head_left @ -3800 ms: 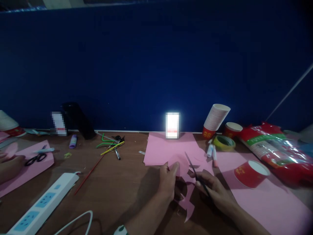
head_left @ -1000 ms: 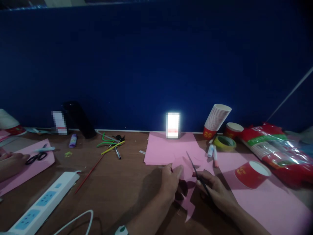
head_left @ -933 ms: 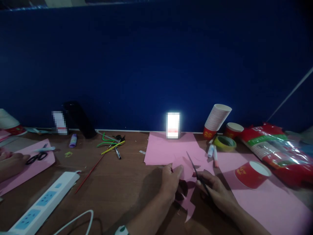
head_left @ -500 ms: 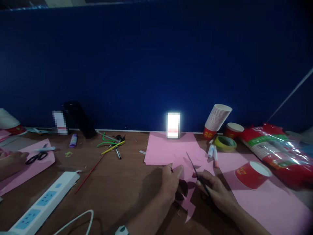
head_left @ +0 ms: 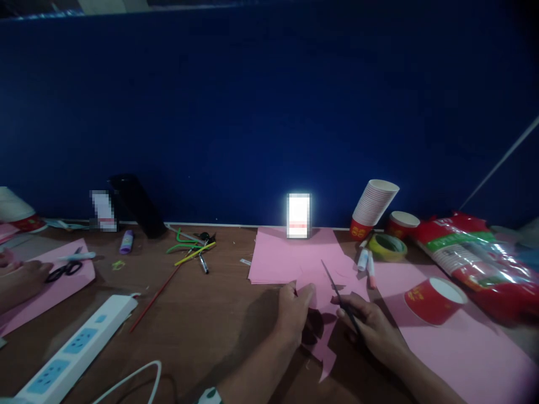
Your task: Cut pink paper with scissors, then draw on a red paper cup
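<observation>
My left hand (head_left: 292,312) pinches a jagged piece of pink paper (head_left: 323,349) just above the wooden table (head_left: 202,320). Fingers of my right hand (head_left: 370,328) are wrapped round the dark handles of black scissors (head_left: 337,293), whose blades point up and away into the paper's edge. A stack of pink sheets (head_left: 283,253) lies just behind both hands.
A tipped red paper cup (head_left: 433,299), two markers (head_left: 366,261), a tape roll (head_left: 387,246), stacked cups (head_left: 373,207) and a bag of cups (head_left: 471,255) are on the right. Left: pens and straws (head_left: 191,249), a power strip (head_left: 71,353), another person's hand (head_left: 19,280), scissors (head_left: 63,271).
My hands, paper and scissors have barely shifted. The other person's hand at the left edge has moved slightly.
</observation>
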Motion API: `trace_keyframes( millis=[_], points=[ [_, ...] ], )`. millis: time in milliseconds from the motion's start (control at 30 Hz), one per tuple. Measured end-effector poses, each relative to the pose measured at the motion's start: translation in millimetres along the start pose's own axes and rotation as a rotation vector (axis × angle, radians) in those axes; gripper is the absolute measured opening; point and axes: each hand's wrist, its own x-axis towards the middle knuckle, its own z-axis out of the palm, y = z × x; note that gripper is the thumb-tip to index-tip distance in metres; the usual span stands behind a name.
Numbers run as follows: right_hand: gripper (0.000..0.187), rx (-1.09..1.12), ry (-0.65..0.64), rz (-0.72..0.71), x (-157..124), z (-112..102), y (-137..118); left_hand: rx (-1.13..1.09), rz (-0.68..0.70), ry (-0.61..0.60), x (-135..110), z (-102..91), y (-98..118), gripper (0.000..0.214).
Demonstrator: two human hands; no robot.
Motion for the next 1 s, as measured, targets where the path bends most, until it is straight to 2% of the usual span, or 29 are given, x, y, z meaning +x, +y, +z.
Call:
trace_keyframes(
  millis=[133, 267, 467, 600, 667, 767, 900, 1000],
  points=[
    [0.05, 0.007, 0.053, 0.012, 4.1, -1.1, 1.2, -0.093, -0.053, 0.091, 2.8, -0.2, -1.0, 0.02],
    [0.047, -0.08, 0.11, -0.089, 7.9, -4.8, 8.4, -0.15, -0.115, 0.179, 8.0, -1.9, -1.6, 0.021],
    [0.022, -0.313, 0.212, -0.181, 6.4, -4.4, 4.5, -0.204, -0.092, 0.229, 11.1, -1.5, 0.3, 0.019],
    [0.022, -0.419, 0.254, -0.178, 8.0, -4.9, 11.1, -0.193, -0.087, 0.245, 11.2, -1.5, -0.4, 0.018],
    [0.023, -0.364, 0.261, -0.188, 9.5, -6.2, 16.0, -0.172, -0.082, 0.247, 11.2, -2.1, -1.1, 0.017],
    [0.026, -0.128, 0.324, -0.222, 10.2, -8.0, 16.7, -0.129, -0.051, 0.225, 10.8, -3.0, -1.3, 0.02],
    [0.035, 0.231, 0.454, -0.221, 9.8, -9.6, 5.8, -0.036, -0.021, 0.132, 9.1, -2.2, -0.4, 0.016],
    [0.039, 0.349, 0.559, -0.204, 12.1, -12.7, 1.8, 0.025, 0.013, 0.043, 9.3, 1.9, -1.1, 0.013]
  ],
)
